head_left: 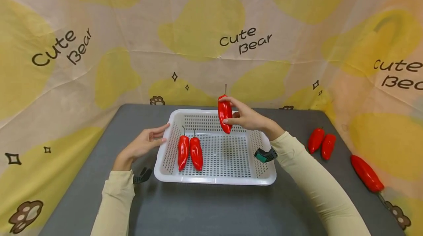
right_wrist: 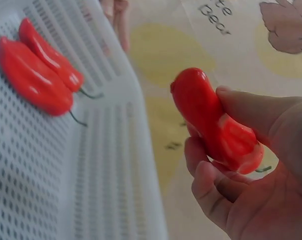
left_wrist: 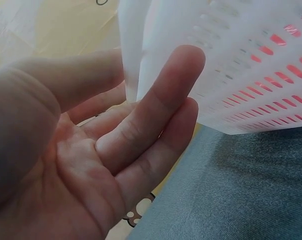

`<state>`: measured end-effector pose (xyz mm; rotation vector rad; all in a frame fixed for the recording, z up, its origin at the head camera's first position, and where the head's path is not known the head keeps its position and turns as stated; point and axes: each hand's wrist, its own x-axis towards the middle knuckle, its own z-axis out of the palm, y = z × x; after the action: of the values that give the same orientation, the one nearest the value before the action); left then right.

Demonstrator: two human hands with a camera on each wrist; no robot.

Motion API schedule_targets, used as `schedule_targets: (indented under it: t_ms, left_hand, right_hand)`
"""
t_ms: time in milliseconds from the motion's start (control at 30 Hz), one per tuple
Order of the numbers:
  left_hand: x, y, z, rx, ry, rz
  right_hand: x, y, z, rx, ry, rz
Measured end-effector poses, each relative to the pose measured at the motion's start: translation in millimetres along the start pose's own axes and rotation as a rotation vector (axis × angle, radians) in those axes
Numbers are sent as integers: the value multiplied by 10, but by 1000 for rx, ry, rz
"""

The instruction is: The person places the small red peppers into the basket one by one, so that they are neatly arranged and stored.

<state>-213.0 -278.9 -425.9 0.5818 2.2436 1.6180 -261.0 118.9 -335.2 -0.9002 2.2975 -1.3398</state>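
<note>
A white perforated plastic basket [head_left: 214, 181] stands on the grey table. Its left part holds two red chili peppers [head_left: 183, 151] [right_wrist: 36, 75], side by side, stems toward the back. At the left rim, my left hand [head_left: 147, 141] holds the basket, with fingers [left_wrist: 166, 95] against the outer wall. Over the basket's back right, my right hand [head_left: 244, 115] grips another red chili pepper [head_left: 224, 113] between thumb and fingers. That pepper hangs tip down with its stem up, above the basket floor. In the right wrist view the held pepper [right_wrist: 196, 100] overlaps the cloth behind.
Three more red peppers lie at the table's right side: two close together [head_left: 316, 140] and a larger one [head_left: 367, 173] near the right edge. A patterned cloth [head_left: 198, 26] rises behind and along both sides of the table [head_left: 211, 206].
</note>
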Motion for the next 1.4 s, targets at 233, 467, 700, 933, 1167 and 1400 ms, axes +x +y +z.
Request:
schedule_targets:
  t_ms: [233,467,700,933,1167,1400]
  left_hand:
    - [-13,10,-14,10,4,-2]
    - [-7,12,-31,12,8,16]
    - [6,11,-45,3,-1,21]
    - [8,7,-31,14,0,22]
    - [23,5,-27,20,-3,27]
    - [24,-8,-13,24,2,5]
  right_hand:
    - [198,44,295,54,-117,31]
    - [321,123,470,-70,-248,61]
    - [388,200,561,-111,-305,98]
    - [395,273,615,-148,-426,193]
    - [396,357,622,-86,-462,321]
    - [408,446,677,-158,-449,363]
